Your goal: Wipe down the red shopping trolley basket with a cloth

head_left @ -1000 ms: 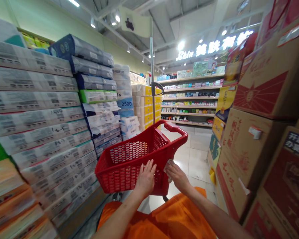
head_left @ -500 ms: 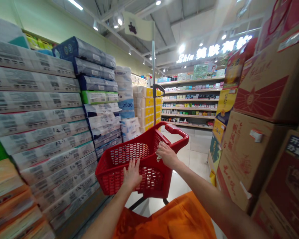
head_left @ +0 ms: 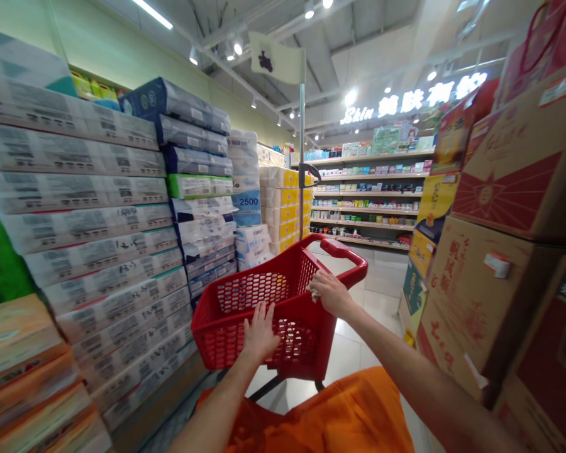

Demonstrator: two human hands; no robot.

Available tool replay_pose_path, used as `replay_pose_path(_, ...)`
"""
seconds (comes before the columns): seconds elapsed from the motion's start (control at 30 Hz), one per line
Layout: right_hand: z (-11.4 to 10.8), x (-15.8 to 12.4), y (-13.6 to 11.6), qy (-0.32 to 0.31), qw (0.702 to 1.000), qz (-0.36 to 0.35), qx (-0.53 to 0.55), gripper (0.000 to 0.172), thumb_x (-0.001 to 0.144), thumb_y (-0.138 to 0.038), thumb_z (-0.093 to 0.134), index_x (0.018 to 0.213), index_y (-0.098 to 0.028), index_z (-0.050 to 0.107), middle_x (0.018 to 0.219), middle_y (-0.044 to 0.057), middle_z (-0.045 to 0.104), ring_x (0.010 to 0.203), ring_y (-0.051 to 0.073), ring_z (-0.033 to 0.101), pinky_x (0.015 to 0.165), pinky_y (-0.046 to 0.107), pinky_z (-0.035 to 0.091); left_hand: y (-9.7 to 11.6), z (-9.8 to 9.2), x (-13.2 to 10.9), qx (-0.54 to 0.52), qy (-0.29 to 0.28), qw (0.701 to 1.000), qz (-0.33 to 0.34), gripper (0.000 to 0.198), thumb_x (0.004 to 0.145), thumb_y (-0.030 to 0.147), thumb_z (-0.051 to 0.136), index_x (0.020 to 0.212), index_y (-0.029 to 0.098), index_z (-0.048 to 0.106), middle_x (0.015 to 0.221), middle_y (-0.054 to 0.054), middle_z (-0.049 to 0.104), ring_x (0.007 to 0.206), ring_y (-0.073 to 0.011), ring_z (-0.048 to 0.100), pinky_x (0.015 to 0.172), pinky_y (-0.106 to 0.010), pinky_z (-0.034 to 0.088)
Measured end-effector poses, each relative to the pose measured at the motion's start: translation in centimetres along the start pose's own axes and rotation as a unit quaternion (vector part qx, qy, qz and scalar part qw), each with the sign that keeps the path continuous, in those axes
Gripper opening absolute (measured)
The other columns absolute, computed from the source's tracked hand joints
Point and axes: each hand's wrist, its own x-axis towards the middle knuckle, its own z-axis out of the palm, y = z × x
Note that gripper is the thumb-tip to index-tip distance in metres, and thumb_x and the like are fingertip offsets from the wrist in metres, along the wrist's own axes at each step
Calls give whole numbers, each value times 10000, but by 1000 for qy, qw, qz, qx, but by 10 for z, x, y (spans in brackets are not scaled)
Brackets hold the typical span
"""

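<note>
Cart (head_left: 295, 306): lying ahead, its length slanting right
Right hand (head_left: 330, 293): pinching cloth (head_left: 316, 295) (nearer the handle (head_left: 338, 249))
Left hand (head_left: 260, 335): lying spread, perhaps touching

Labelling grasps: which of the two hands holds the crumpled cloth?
The right hand, nearer the handle of the red cart, clutching the pale cloth; the left hand, spread open, holds nothing visible.

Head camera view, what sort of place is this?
Most likely a supermarket or similar shop: a red shopping cart stands between stacked wrapped packs and printed cartons, with shelves of small goods beyond.
</note>
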Motion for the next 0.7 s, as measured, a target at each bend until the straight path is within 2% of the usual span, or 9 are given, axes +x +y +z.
replay_pose_path(0.1, -19, -2, 29, 46, 992, 109, -45, 271, 745, -84, 442, 897, -186, 641, 1106, 91, 561, 1099, 239, 444, 921, 404, 357, 2, 1, 0, -8, -4, 1000, 0, 809, 607, 206, 437, 1361, 179, 145, 1464, -84, 68, 1335, -232, 39, 1028, -521, 155)
replay_pose_path(0.17, -21, -5, 34, 74, 985, 143, -60, 252, 750, -99, 444, 887, -162, 646, 1113, 119, 554, 1120, 259, 424, 930, 427, 346, 5, 1, 1, -14, -8, 1000, -2, 822, 602, 215, 450, 1361, 184, 136, 1465, -84, 49, 1335, -234, 27, 1031, -513, 154)
replay_pose_path(0.23, -9, -6, 19, 77, 990, 112, -42, 246, 749, -106, 451, 879, -165, 652, 1112, 112, 558, 1147, 258, 402, 950, 431, 333, 8, 2, 3, -15, -13, 1000, -1, 835, 597, 219, 459, 1362, 185, 128, 1465, -85, 36, 1335, -235, 17, 1033, -512, 148)
replay_pose_path(0.37, 21, -4, -24, 20, 999, -26, 15, 281, 729, -95, 477, 920, -217, 644, 1123, 46, 564, 1175, 220, 381, 964, 384, 338, 5, 1, 1, -6, -14, 1000, 19, 811, 612, 201, 447, 1362, 190, 138, 1465, -77, 53, 1336, -226, 33, 1036, -508, 144)
replay_pose_path(0.43, 20, -1, -24, 10, 1000, -17, 8, 304, 732, -85, 475, 953, -226, 629, 1134, 46, 559, 1154, 218, 406, 946, 382, 351, -3, 2, -2, 2, 1, 1000, 5, 766, 640, 195, 431, 1357, 170, 163, 1462, -89, 82, 1335, -220, 54, 1038, -497, 150)
replay_pose_path(0.53, 7, 1, -5, 35, 996, 79, -27, 306, 763, -87, 452, 991, -214, 610, 1140, 83, 553, 1083, 240, 468, 925, 440, 349, -18, 3, -7, 20, 30, 998, -53, 735, 661, 173, 418, 1353, 151, 175, 1459, -107, 88, 1335, -228, 48, 1030, -508, 156)
replay_pose_path(0.6, 5, 1, -3, 44, 993, 107, -29, 282, 777, -101, 452, 983, -207, 613, 1135, 100, 553, 1067, 248, 480, 913, 451, 354, -24, 3, -9, 20, 32, 997, -73, 741, 659, 166, 423, 1356, 159, 169, 1461, -109, 76, 1335, -237, 32, 1025, -509, 166)
replay_pose_path(0.7, 24, 1, -25, 24, 999, 41, 2, 269, 773, -108, 483, 986, -206, 614, 1158, 94, 541, 1127, 240, 437, 925, 414, 359, -26, 3, -9, 10, 18, 997, -73, 739, 667, 195, 434, 1356, 156, 170, 1462, -115, 67, 1334, -246, 26, 1023, -494, 184)
